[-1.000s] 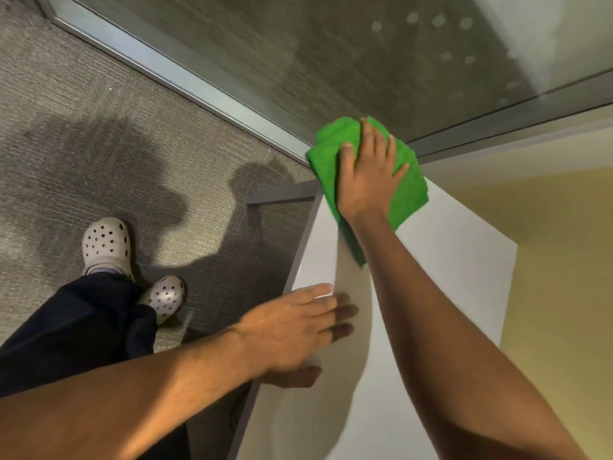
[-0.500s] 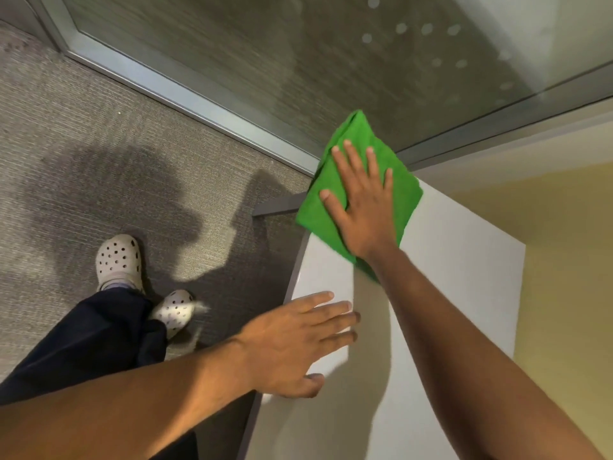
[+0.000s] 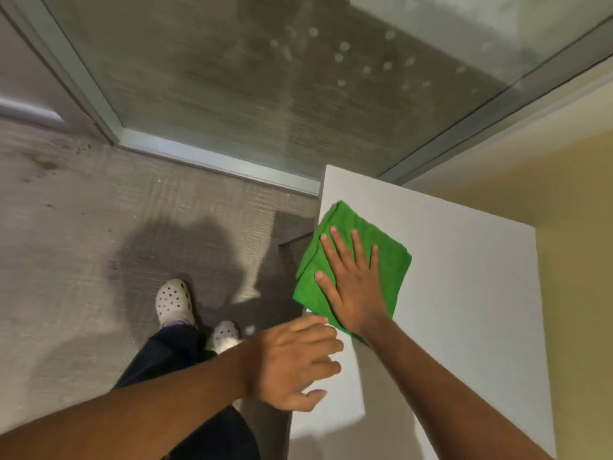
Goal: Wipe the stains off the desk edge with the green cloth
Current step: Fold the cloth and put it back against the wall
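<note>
A folded green cloth (image 3: 391,260) lies on the white desk (image 3: 464,293), overhanging its left edge. My right hand (image 3: 351,283) presses flat on the cloth with fingers spread. Just below it, my left hand (image 3: 295,360) rests at the desk's left edge, fingers loosely curled, holding nothing. The far corner of the desk top is bare. I cannot make out stains on the edge.
A glass wall with a metal frame (image 3: 215,164) runs behind the desk. Grey carpet (image 3: 66,260) lies to the left, where my legs in dark trousers and white perforated clogs (image 3: 174,302) stand. A yellow wall (image 3: 577,260) borders the desk's right side.
My right hand has slid the green cloth back from the desk's far corner toward me along the left edge. My left hand stays at the edge, its fingers more curled.
</note>
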Available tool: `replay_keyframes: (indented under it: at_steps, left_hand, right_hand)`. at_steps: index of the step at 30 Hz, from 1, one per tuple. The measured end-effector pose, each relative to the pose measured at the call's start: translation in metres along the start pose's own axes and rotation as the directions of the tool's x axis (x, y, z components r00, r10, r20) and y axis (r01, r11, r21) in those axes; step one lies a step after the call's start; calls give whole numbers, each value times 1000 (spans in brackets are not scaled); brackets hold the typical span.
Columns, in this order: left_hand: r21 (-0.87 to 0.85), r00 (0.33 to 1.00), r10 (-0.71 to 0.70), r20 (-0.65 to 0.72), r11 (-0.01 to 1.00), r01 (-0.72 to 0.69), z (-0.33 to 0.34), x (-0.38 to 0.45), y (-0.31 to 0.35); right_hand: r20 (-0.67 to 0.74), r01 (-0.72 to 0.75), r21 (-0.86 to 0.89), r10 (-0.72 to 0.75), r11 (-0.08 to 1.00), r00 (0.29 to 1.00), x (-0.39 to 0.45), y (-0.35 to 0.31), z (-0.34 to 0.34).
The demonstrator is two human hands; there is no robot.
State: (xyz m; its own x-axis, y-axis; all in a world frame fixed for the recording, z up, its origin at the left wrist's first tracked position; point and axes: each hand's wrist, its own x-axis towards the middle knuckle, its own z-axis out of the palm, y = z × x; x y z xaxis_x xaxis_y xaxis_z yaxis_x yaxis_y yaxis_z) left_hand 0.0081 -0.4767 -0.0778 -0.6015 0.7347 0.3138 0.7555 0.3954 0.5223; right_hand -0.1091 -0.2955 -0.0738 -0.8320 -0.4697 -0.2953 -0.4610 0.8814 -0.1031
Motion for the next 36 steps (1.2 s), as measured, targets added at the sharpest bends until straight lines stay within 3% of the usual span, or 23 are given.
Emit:
replay_keyframes:
  at_steps: [5,7,9,11,15,21,26,31,33,36]
  left_hand:
    - [40,974,-214,-67,975,217,-59,23,-30]
    - [17,919,-381,-99,923,385,-74,49,-49]
    - [12,836,-527,-157,845,535,-80,80,-71]
    - [14,777,-622,-97,780,626,-85,111,-93]
    - [182,728,-680,91,730,659,-87,146,-119]
    - [152,698,-713,74,699,698,-83,152,-123]
    - [63,769,-637,51,771,634,-109,162,-112]
    - [-129,842,-536,54,833,538,-157,190,-97]
    - [-209,891,-451,52,868,451,-174,197,-90]
    - [-232,967,-253,-35,943,238,-194,194,-88]
  right_hand:
    - [109,-20,152,4,988,994,-7,-8,-24]
    - [22,-24,342,17,940,1000,-9,-3,-43]
    - [-137,-94,448,172,889,975,-17,8,-54]
    - [-222,-237,452,366,860,904,-24,23,-59]
    - [-62,-407,395,466,823,882,-27,48,-58]
    - [-92,-486,360,549,796,831,-26,60,-52]
    - [-15,-516,591,648,620,761,-33,71,-68]
    - [-6,-372,868,755,329,655,-80,71,-114]
    - [-70,-359,859,777,366,626,-99,61,-131]
    - [-276,-337,778,771,530,574,-125,32,-152]
